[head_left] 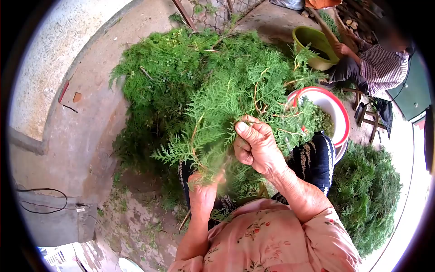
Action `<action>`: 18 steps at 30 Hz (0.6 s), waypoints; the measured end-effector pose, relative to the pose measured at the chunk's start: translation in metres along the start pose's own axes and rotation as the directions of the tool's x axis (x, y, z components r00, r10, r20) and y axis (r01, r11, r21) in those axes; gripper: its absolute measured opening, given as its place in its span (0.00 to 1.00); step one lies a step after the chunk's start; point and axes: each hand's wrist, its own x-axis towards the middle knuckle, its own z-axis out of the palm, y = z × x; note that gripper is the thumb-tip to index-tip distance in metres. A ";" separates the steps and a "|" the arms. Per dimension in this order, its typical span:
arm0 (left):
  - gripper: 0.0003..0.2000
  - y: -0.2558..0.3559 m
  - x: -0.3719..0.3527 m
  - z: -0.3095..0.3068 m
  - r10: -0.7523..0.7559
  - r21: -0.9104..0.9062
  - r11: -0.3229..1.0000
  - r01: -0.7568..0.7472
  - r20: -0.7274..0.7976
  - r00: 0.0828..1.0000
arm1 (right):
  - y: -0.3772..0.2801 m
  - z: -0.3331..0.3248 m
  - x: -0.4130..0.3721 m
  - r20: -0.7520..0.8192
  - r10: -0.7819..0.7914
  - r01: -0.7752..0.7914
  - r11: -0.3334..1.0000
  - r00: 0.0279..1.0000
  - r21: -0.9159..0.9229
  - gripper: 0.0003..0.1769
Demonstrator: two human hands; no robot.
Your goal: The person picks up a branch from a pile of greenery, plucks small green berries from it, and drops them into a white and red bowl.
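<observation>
My left hand [205,190] is closed round the lower end of a leafy evergreen branch [199,140]; its fingertips are partly blurred and covered by leaves. Up and to the right, my right hand [256,145] is closed in a pinch, thumb against the curled fingers, at the edge of the same greenery. What lies between those fingers is too small to make out. Both hands are above my lap, in front of a large heap of cut evergreen branches [158,77].
A white basin with a red rim [342,113] holding small green pieces stands by my right knee. Another evergreen pile [367,195] lies at right. Beyond are a yellow-green tub [301,34] and a seated person [380,68]. A black cable [65,199] lies at left.
</observation>
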 end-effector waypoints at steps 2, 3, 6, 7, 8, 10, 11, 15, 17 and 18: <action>0.05 0.008 0.003 0.001 0.062 0.075 0.995 -0.061 -0.007 0.998 | -0.003 0.000 -0.001 0.017 0.053 -0.055 0.988 0.998 0.145 0.05; 0.05 0.009 0.003 0.002 0.007 -0.066 0.998 -0.009 -0.027 1.000 | -0.005 -0.002 -0.002 0.038 0.084 -0.090 0.975 0.996 0.204 0.06; 0.04 0.018 0.006 0.006 -0.153 -0.483 0.866 0.125 -0.018 0.988 | -0.011 -0.011 -0.005 0.104 0.096 -0.129 0.919 0.990 0.372 0.09; 0.04 0.018 0.006 0.007 -0.145 -0.462 0.879 0.120 -0.020 0.989 | -0.012 -0.013 -0.006 0.126 0.087 -0.133 0.895 0.988 0.425 0.10; 0.04 0.018 0.006 0.008 -0.138 -0.438 0.892 0.116 -0.019 0.990 | -0.010 -0.012 -0.008 0.088 0.099 -0.126 0.910 0.991 0.395 0.12; 0.03 0.020 0.006 0.010 -0.192 -0.423 0.893 0.158 -0.039 0.981 | -0.008 -0.011 -0.010 0.069 0.092 -0.111 0.923 0.993 0.368 0.12; 0.03 0.020 0.006 0.009 -0.214 -0.405 0.896 0.181 -0.037 0.976 | -0.007 -0.011 -0.011 0.073 0.084 -0.106 0.922 0.994 0.373 0.12; 0.03 0.018 0.009 0.005 -0.298 -0.437 0.863 0.252 -0.039 0.954 | -0.003 -0.008 -0.019 0.043 0.055 -0.066 0.932 0.998 0.356 0.12; 0.01 0.018 0.010 0.009 -0.334 -0.597 0.768 0.232 -0.063 0.941 | -0.006 -0.003 -0.027 0.043 0.051 -0.062 0.948 0.998 0.312 0.12; 0.01 0.023 0.010 0.010 -0.370 -0.607 0.751 0.259 -0.063 0.927 | -0.008 0.002 -0.032 0.027 0.049 -0.055 0.949 0.998 0.310 0.12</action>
